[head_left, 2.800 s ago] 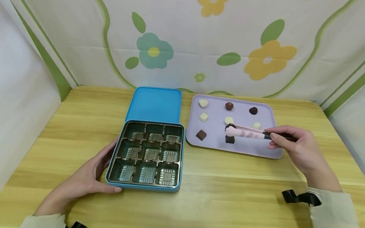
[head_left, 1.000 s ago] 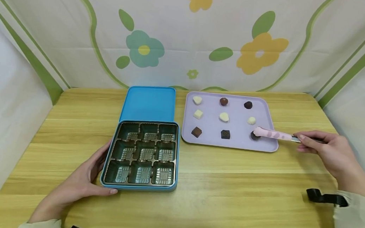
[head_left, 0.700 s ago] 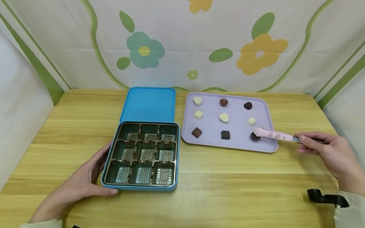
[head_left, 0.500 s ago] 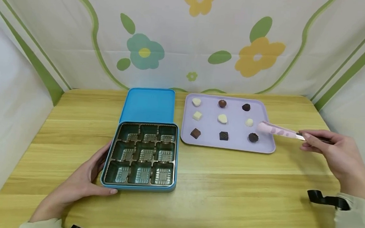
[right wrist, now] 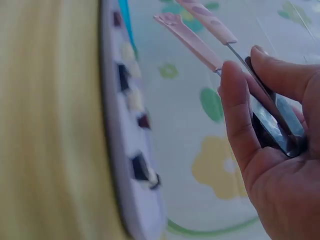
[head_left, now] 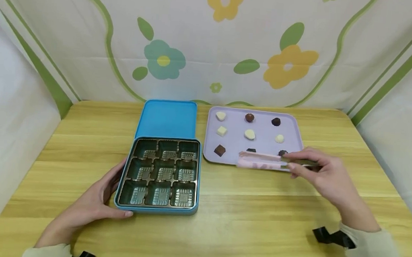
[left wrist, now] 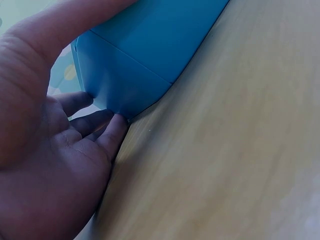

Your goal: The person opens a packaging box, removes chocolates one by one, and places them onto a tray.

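Note:
My right hand (head_left: 322, 178) (right wrist: 270, 165) grips pink-tipped tongs (head_left: 261, 161) (right wrist: 200, 35) by their metal end. The tongs lie blurred over the front edge of the lilac tray (head_left: 235, 124) (right wrist: 112, 150), their tips apart with nothing between them. Several white and dark chocolates (head_left: 249, 134) sit in rows on the tray. My left hand (head_left: 93, 204) (left wrist: 55, 165) rests against the near left corner of the blue tin (head_left: 157, 210) (left wrist: 140, 65), thumb along its front. The tin's brown insert (head_left: 163, 169) has empty cells.
The tin's blue lid (head_left: 167, 118) lies flat behind the tin, next to the tray. Everything stands on a wooden table (head_left: 256, 227) enclosed by a flowered fabric backdrop (head_left: 215, 45) and white side walls. A black strap (head_left: 331, 237) sits at my right wrist.
My right hand has moved left and nearer with the tongs, from the tray's right edge to its front edge. The chocolates stayed on the tray. The left hand has not moved.

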Demonstrator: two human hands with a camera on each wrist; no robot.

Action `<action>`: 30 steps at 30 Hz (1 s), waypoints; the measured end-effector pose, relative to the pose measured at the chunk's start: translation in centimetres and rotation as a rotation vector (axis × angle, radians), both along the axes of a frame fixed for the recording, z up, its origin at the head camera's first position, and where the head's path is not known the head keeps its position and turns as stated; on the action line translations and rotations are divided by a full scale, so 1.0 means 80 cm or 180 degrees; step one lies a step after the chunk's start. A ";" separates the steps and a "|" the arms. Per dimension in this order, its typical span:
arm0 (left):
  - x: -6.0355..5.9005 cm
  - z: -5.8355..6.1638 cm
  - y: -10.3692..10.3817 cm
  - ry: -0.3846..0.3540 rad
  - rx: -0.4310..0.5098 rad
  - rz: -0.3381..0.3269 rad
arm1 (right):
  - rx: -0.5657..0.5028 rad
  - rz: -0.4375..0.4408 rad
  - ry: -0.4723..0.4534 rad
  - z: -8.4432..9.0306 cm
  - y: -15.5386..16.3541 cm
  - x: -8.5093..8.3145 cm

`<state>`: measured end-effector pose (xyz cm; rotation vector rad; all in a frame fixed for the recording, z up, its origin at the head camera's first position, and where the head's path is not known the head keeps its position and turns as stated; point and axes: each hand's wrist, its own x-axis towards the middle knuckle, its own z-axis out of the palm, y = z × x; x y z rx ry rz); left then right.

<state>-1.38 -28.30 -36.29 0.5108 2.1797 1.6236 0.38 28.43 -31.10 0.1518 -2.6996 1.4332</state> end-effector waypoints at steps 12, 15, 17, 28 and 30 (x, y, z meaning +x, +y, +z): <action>0.000 0.003 -0.001 -0.0019 0.0001 -0.0022 | 0.0382 0.0326 -0.0242 -0.039 -0.031 0.009; 0.001 0.004 0.000 -0.0030 0.0000 -0.0011 | 0.0612 0.0345 -0.0299 -0.039 -0.029 0.009; 0.001 0.004 0.001 -0.0027 -0.0001 -0.0005 | 0.0752 0.0405 -0.0341 -0.040 -0.028 0.008; 0.000 0.004 0.000 0.0033 -0.0020 -0.0020 | 0.0852 0.0661 -0.0209 -0.043 -0.025 0.008; 0.000 0.005 0.000 0.0027 -0.0024 -0.0020 | 0.0854 0.0677 -0.0205 -0.044 -0.025 0.008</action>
